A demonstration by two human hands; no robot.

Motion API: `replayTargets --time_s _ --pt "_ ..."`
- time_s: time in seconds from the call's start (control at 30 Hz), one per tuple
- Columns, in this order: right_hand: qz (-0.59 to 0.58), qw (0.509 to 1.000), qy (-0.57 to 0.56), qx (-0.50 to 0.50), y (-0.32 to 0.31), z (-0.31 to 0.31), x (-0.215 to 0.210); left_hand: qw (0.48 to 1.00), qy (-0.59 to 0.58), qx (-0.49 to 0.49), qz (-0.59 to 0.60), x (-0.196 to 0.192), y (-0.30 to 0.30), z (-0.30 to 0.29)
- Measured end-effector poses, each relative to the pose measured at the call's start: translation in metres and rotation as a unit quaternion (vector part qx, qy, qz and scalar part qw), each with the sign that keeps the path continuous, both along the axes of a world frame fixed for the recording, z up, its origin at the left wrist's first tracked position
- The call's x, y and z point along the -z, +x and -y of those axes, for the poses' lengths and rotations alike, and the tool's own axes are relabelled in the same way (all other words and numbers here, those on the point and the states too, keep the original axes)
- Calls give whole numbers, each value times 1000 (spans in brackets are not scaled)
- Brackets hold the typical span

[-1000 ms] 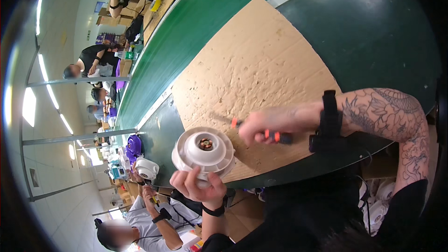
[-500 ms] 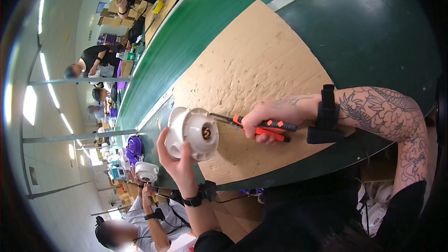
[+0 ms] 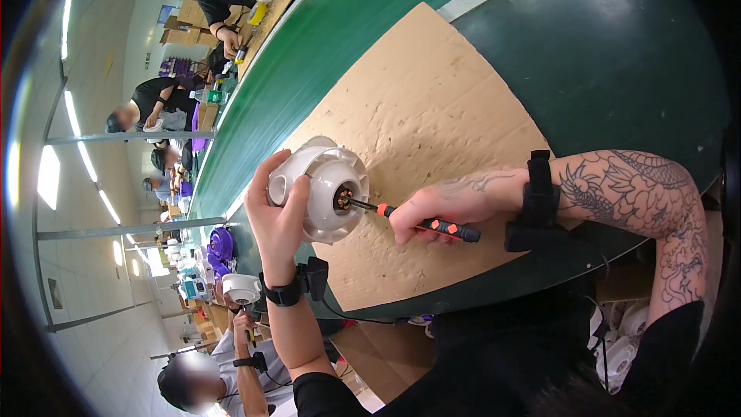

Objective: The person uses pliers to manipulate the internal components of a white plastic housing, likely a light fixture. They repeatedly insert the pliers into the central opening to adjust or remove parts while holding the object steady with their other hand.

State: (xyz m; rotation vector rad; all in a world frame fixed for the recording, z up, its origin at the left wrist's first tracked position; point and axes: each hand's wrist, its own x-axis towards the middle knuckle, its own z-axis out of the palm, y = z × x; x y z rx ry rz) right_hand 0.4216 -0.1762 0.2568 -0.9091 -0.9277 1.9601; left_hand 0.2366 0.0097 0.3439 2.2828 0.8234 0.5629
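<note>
A round white plastic housing (image 3: pixel 318 197) is gripped in my left hand (image 3: pixel 274 224), thumb on its face and fingers around the far side. Its central opening, with copper-coloured parts (image 3: pixel 340 199) inside, is turned toward my right. My right hand (image 3: pixel 432 208) is wrapped around pliers (image 3: pixel 455 230) with black and orange handles. Their narrow jaws point left into that opening. Whether the tips pinch anything in there is too small to tell. Both hands are above a cardboard sheet (image 3: pixel 432 108) on the green table.
A green conveyor belt (image 3: pixel 340 46) runs along the far side. At left, a co-worker (image 3: pixel 247 371) handles a similar white housing (image 3: pixel 241 287), near purple housings (image 3: pixel 220 245). Other people work across the belt. White parts (image 3: pixel 617 351) lie below the table edge at lower right.
The white housing has tilted, its opening turning more toward the pliers. The plier jaws have moved from beside its rim into the opening, and their handles have come closer together.
</note>
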Motion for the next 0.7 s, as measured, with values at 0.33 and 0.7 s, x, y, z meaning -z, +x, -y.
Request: replayTargets --time_s 0.33,0.7 --pt "56 997 33 -40 -4 -5 1 998 27 19 -53 -12 16 -1" --pt "-23 1000 -17 1 -4 -2 0 996 35 51 -67 -12 24 6"
